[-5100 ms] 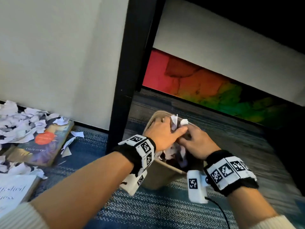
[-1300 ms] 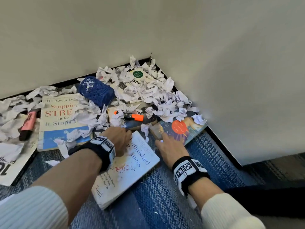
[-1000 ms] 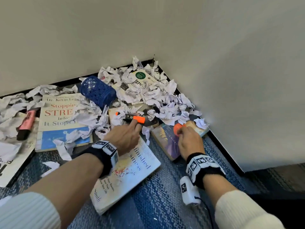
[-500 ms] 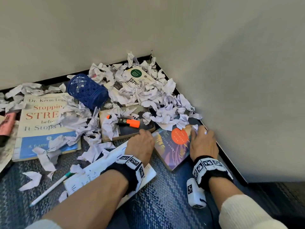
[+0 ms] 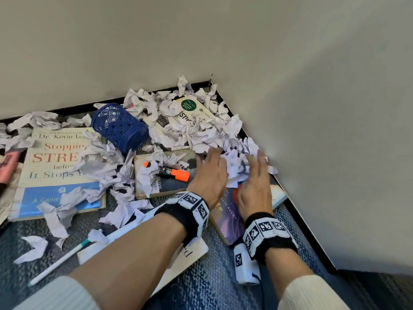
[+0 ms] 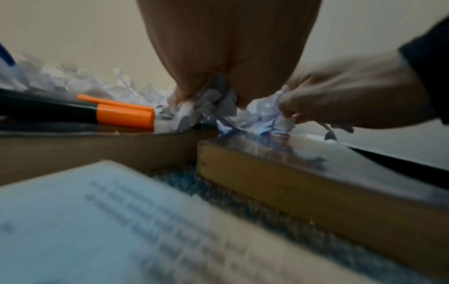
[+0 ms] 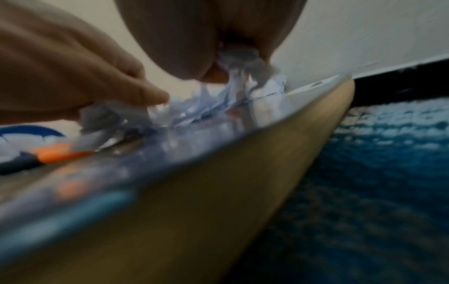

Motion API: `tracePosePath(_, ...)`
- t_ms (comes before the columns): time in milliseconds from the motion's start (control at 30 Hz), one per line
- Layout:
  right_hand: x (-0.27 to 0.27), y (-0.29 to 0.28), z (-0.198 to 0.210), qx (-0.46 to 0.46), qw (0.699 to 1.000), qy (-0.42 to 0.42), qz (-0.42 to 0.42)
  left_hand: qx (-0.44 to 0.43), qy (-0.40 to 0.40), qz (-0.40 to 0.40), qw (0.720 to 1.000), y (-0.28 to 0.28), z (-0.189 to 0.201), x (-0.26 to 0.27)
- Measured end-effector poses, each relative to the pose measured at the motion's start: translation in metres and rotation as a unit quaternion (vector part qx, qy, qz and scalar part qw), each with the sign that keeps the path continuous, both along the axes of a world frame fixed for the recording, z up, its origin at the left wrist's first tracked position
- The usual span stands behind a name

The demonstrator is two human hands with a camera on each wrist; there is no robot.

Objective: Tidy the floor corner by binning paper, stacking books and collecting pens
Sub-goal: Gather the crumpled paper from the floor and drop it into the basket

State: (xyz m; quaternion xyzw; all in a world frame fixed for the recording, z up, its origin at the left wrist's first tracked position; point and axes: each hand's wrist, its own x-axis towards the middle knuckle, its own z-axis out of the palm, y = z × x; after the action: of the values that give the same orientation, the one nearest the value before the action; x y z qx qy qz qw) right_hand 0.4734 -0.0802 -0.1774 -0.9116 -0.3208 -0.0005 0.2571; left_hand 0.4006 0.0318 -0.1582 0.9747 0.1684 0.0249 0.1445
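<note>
While both hands (image 5: 232,175) clutch paper scraps (image 5: 234,162), one cover (image 5: 230,218) reads "ELIS AVERY".

Paper scraps (image 5: 201,130) fill the corner where the two walls meet. The pen holder (image 5: 118,128) lies on its side left of them. A highlighter (image 5: 174,173) rests on a book (image 5: 165,186) before the scraps. Both hands, left hand (image 5: 210,175) and right hand (image 5: 254,184), flank scraps atop the rightmost book (image 5: 230,220).

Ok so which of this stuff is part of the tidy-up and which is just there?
Part of the job:
- crumpled paper, both hands gathering it: left hand, right hand
- books, e.g. stress book
- orange highlighter, white pen, pink highlighter
- blue pen cup

Just there:
- carpet
- walls
</note>
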Motion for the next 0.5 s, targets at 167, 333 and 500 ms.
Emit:
tracePosePath(167,0.003,-0.013,-0.012,-0.096,0.993,-0.027,0.064,-0.012,0.049,-0.068,0.996,-0.004,-0.017,-0.009)
tracePosePath(333,0.007,-0.014,-0.008,-0.084,0.995,-0.047,0.002,-0.09,0.009,-0.001,0.996,0.003,-0.008,-0.012)
tracePosePath(500,0.006,-0.015,0.003,-0.006,0.997,0.037,-0.062,-0.173,-0.033,0.077,0.981,0.014,0.0,-0.011)
